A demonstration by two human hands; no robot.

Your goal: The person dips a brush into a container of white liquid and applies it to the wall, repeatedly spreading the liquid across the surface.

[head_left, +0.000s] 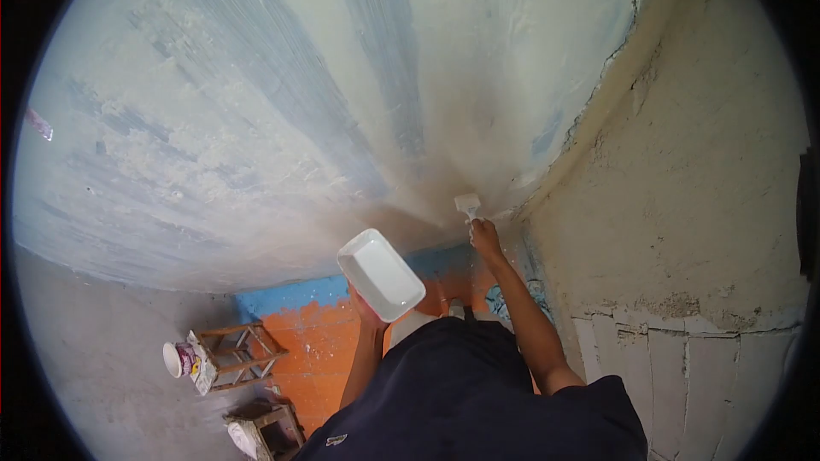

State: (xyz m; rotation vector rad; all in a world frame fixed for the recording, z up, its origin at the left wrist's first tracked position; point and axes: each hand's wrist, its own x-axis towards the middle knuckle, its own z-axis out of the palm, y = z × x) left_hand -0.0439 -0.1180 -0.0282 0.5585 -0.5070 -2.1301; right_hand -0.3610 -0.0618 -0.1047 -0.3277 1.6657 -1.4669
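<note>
Head view, steeply downward (fisheye)

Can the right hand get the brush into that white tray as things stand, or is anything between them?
Probably yes. The right hand holds the brush against the wall, close beside the white tray that the left hand holds up from below. Nothing shows between them, and the tray's open face is turned up.

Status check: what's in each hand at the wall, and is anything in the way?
Right hand gripping brush, bristles on the wall near the corner. Left hand holding white tray from below. Nothing between brush and wall.
</note>
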